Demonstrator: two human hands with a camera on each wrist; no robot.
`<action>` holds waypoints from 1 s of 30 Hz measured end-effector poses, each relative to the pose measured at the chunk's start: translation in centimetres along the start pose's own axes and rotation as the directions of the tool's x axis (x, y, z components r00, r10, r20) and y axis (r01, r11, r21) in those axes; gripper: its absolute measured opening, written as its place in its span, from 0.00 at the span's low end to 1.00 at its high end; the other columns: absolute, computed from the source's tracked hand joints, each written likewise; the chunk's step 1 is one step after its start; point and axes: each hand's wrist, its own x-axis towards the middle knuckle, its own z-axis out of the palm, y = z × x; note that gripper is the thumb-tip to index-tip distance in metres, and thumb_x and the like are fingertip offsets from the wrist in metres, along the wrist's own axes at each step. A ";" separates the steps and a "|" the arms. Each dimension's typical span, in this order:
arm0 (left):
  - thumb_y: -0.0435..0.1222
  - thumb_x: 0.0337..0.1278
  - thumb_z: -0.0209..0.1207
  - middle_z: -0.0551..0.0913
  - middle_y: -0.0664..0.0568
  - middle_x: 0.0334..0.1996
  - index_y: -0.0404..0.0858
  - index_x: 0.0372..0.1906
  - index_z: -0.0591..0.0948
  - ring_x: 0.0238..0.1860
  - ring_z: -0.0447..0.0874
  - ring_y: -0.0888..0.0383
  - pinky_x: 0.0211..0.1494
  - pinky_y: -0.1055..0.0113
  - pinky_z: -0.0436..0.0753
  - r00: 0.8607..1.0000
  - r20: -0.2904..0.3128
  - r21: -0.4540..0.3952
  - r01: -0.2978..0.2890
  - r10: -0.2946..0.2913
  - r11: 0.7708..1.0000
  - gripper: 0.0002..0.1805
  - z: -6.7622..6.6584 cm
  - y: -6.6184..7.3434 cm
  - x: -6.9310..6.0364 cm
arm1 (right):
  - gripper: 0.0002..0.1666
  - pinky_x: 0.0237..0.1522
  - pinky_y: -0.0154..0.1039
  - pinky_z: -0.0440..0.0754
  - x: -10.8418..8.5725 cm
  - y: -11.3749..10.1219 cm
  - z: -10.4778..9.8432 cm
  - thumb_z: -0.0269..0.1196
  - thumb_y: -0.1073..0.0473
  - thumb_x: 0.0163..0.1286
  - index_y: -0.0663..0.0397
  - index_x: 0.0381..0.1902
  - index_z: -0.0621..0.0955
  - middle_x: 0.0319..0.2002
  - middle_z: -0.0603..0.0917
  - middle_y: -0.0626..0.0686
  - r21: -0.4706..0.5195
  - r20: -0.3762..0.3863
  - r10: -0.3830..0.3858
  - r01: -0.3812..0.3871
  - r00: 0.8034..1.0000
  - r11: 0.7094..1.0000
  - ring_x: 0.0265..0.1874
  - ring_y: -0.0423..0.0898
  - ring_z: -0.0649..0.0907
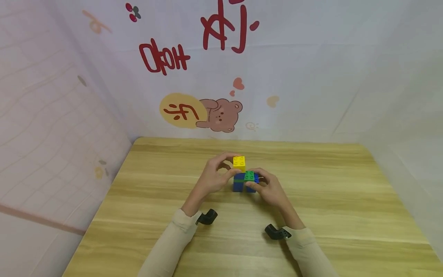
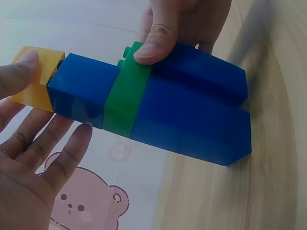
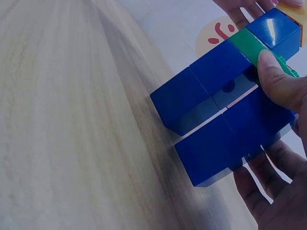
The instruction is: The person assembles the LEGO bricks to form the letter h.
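Note:
A toy-brick structure stands on the table, with two blue brick columns [image 3: 211, 155] side by side under a green brick [image 2: 125, 96]. One more blue brick [image 2: 84, 88] rises from the green one's left half, and a yellow brick [image 1: 238, 163] tops it. A narrow gap with a dark stud shows between yellow and blue in the left wrist view. My left hand [image 1: 215, 175] pinches the yellow brick between thumb and fingers. With its thumb on the green brick and its fingers behind the right blue column, my right hand [image 1: 272, 190] holds the structure.
The wooden table [image 1: 166, 169] reaches a white wall cloth [image 1: 304, 77] with red characters and a printed bear [image 1: 223, 115]. Black curved mounts [image 1: 207, 217] stick out at both wrists, above the table.

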 end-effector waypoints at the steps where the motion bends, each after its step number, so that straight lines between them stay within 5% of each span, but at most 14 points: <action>1: 0.32 0.62 0.69 0.85 0.48 0.49 0.38 0.60 0.81 0.50 0.81 0.55 0.49 0.59 0.90 1.000 0.002 0.004 -0.006 0.006 1.000 0.21 0.0 0.0 0.0 | 0.19 0.55 0.51 0.86 0.0 0.0 0.0 0.70 0.52 0.70 0.42 0.57 0.82 0.52 0.86 0.53 -0.002 0.003 0.001 -0.001 1.000 1.000 0.50 0.54 0.83; 18: 0.29 0.61 0.69 0.82 0.46 0.41 0.35 0.56 0.81 0.45 0.81 0.54 0.48 0.58 0.91 0.992 -0.045 0.044 -0.119 0.121 0.992 0.19 0.5 -0.7 -0.3 | 0.20 0.57 0.52 0.86 0.1 -0.4 0.2 0.70 0.51 0.69 0.42 0.58 0.82 0.52 0.86 0.53 -0.018 0.000 -0.009 0.009 1.000 1.000 0.50 0.52 0.84; 24: 0.29 0.62 0.68 0.80 0.45 0.43 0.35 0.53 0.80 0.48 0.81 0.53 0.57 0.55 0.89 0.995 -0.060 0.000 -0.086 0.086 0.996 0.16 1.0 -0.9 -0.6 | 0.21 0.57 0.52 0.85 0.1 -0.5 0.2 0.70 0.50 0.69 0.42 0.58 0.82 0.51 0.87 0.53 -0.026 0.000 0.006 -0.006 1.000 1.000 0.48 0.50 0.84; 30: 0.30 0.63 0.68 0.77 0.45 0.41 0.35 0.52 0.80 0.47 0.80 0.54 0.52 0.63 0.90 0.994 -0.094 -0.020 -0.055 0.053 0.998 0.15 1.6 -1.3 -1.0 | 0.21 0.58 0.53 0.85 0.0 -0.5 0.2 0.70 0.50 0.69 0.41 0.59 0.82 0.51 0.86 0.52 -0.021 -0.004 0.014 -0.014 1.000 1.000 0.51 0.52 0.83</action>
